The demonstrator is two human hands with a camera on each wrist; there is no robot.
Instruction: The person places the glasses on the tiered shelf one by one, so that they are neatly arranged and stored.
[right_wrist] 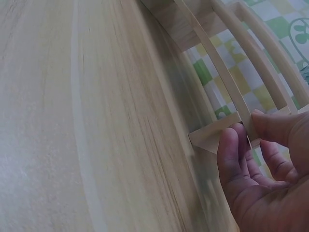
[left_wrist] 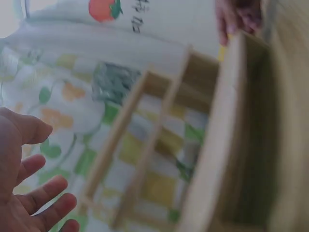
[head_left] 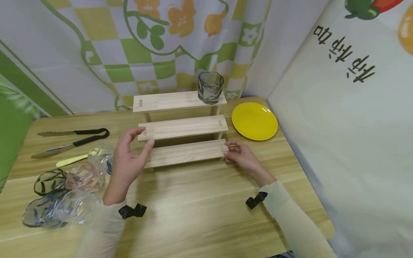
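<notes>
A three-tier wooden shelf [head_left: 190, 152] stands on the table in the head view, one grey faceted glass [head_left: 210, 87] at the right end of its top tier. My right hand [head_left: 242, 157] pinches the right end of the lowest board; in the right wrist view the thumb and curled fingers [right_wrist: 231, 150] close on the board's end beside its support. My left hand [head_left: 130, 156] is raised near the left ends of the lower tiers, thumb and fingers spread with nothing between them. The left wrist view shows that hand [left_wrist: 36, 183] apart from the shelf [left_wrist: 212, 145].
Left of the shelf lie black-handled tongs [head_left: 74, 139], a pale yellow spoon [head_left: 71, 160] and several clear and tinted glasses [head_left: 85, 177]. A yellow plate [head_left: 255, 121] sits to the right, near the wall. Behind the shelf hangs a patterned curtain [head_left: 135, 53].
</notes>
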